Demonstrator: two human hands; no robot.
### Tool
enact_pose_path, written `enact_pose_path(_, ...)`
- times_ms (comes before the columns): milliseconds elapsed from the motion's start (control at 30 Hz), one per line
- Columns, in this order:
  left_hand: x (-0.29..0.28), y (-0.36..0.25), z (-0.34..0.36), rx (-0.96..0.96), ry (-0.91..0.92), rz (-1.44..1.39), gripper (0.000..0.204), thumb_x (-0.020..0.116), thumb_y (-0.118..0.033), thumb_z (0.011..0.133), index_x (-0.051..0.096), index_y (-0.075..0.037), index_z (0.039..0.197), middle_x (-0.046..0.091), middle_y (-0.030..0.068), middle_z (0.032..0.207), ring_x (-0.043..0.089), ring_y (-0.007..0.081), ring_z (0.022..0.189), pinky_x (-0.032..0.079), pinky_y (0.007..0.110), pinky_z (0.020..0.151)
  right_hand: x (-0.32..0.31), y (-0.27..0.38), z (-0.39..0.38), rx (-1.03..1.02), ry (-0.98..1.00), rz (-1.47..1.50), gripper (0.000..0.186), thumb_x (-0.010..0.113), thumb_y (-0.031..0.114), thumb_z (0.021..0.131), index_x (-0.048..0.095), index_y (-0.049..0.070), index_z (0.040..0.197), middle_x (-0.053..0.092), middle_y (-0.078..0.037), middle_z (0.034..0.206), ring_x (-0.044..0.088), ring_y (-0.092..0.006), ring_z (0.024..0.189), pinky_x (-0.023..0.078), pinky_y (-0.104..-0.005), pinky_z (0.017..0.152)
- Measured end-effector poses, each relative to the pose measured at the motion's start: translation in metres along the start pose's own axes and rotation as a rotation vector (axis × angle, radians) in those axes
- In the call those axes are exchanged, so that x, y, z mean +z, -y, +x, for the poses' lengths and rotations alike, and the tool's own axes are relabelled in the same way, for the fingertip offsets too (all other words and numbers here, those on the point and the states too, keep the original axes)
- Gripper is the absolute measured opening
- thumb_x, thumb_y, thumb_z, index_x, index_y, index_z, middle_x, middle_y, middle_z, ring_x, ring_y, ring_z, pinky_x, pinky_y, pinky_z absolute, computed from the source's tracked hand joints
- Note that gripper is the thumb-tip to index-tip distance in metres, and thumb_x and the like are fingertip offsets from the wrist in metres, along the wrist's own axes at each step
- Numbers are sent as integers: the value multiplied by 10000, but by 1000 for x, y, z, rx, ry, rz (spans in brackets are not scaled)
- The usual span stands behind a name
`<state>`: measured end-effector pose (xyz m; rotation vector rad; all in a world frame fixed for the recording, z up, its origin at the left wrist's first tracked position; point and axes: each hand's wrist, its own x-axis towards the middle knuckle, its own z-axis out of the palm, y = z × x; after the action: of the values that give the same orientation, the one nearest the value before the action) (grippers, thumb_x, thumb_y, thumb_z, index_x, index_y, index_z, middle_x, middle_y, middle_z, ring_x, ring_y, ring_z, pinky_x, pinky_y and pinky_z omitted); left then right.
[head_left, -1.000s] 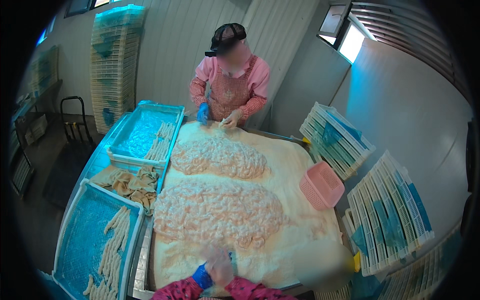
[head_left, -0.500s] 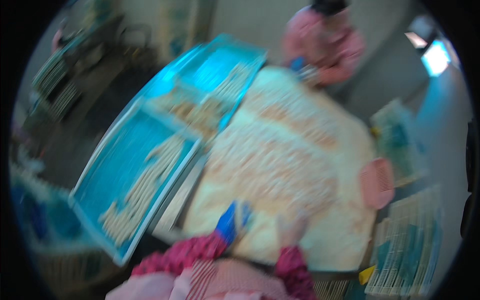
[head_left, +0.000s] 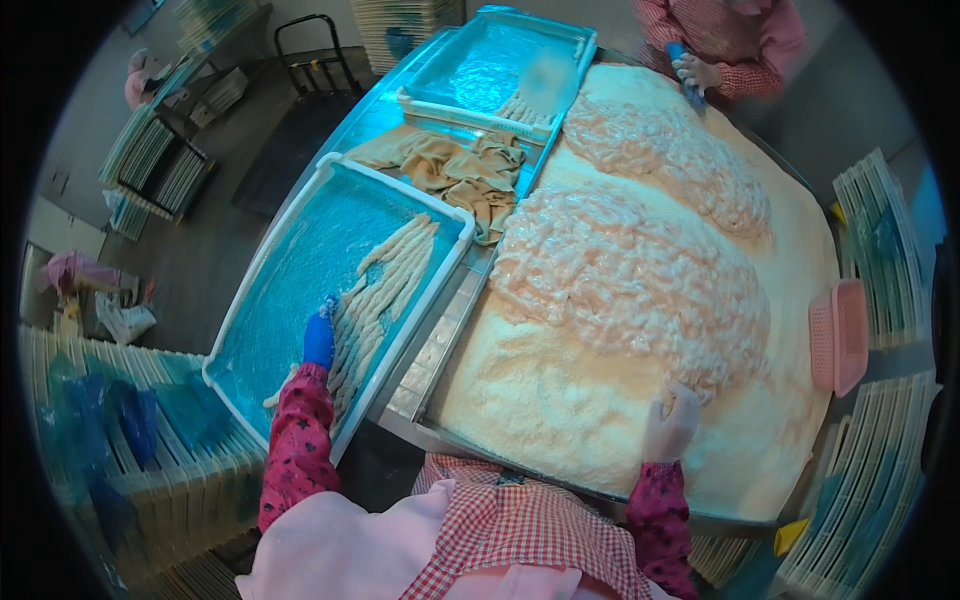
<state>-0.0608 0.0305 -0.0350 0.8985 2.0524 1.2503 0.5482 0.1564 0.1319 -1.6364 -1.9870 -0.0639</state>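
My left hand [head_left: 319,338], in a blue glove dusted with crumbs, is over the blue-lined white tray [head_left: 262,250]. Its fingers are closed beside a row of pale crumb-coated strips [head_left: 375,305]; what they hold, if anything, is hidden. Another coated strip [head_left: 281,387] lies partly under my left forearm. On the big crumb-covered table [head_left: 520,385], my right hand [head_left: 672,425], in a thin whitish glove, has its fingers curled around raw meat at the near tip of a heap of wet, pale pink raw meat pieces [head_left: 625,265].
Beyond, a second meat heap [head_left: 665,155] lies near a co-worker's gloved hands [head_left: 692,75]. A crumpled tan cloth [head_left: 450,170] separates my tray from another blue-lined tray [head_left: 470,75]. A pink basket [head_left: 840,337] sits at the table's right edge. Stacked racks [head_left: 865,490] flank both sides.
My left hand has moved from the table's near edge leftward over the tray. My right hand has shifted right to the heap's near tip. The whole view has turned and sharpened.
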Motion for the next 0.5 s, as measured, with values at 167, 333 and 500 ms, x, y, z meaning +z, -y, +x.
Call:
enact_pose_path(167,28,-2,9,29,91,-535,454,350,-287,965,397,20,1297,431,135,1315,397,227,1219,289,336,1026,-32,10,33,578,-135,798,157,629,109,813,532,48,921,524,-9,868,497,-86,791,434,-236,731)
enact_pose_path(333,97,-172,-36,473,72,77,430,453,-185,917,397,25,1288,451,165,1295,421,257,1203,307,355,1010,-34,30,21,-237,354,296,282,664,29,634,596,60,906,568,-131,961,546,-301,886,435,-341,768)
enact_pose_path(500,180,-252,-118,724,629,126,516,639,-203,773,466,-11,1220,490,190,1245,477,342,1134,378,399,949,-59,-5,-11,520,124,367,307,645,82,676,605,77,980,579,-99,965,555,-288,907,436,-375,827)
